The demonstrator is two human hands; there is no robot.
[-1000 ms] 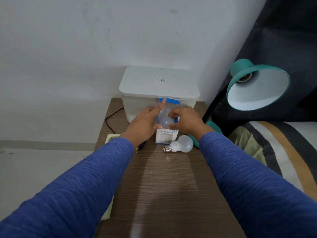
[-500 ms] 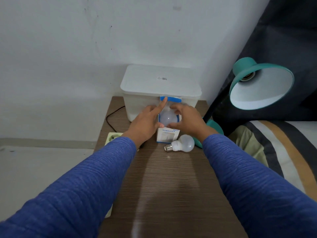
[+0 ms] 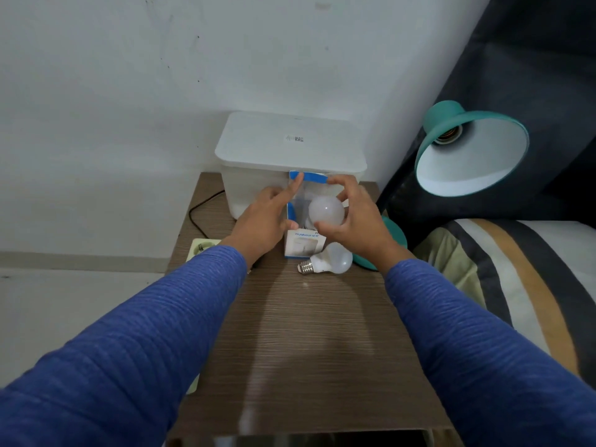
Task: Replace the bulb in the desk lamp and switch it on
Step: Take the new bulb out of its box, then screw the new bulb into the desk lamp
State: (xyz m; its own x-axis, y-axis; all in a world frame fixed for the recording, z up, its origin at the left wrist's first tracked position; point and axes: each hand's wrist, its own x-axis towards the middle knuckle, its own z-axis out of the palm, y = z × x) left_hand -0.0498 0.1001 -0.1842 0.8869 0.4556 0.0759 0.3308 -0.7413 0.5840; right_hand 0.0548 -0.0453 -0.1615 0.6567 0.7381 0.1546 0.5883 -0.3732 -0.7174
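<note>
A frosted white bulb was gripped by the right hand, thumb under its near side and fingers curled over the top, the globe held at the open top of a small blue-and-white carton printed HUMIDIFIER. The carton was steadied upright on the wooden table by the left hand, thumb pressed on its front and index finger stretched up along the raised blue flap; whether the bulb base was clear of the carton could not be told. A second bulb was seen lying on its side on the table just in front of the carton, screw cap pointing left, touched by neither hand. The teal desk lamp was seen at the right, shade tilted toward the camera, its socket bare, its round base partly hidden behind the right wrist. A white lidded storage box was set against the wall behind the carton, a black cable running to its left, and a pale green power strip was visible beside the table edge. A striped bed cover was seen at far right
</note>
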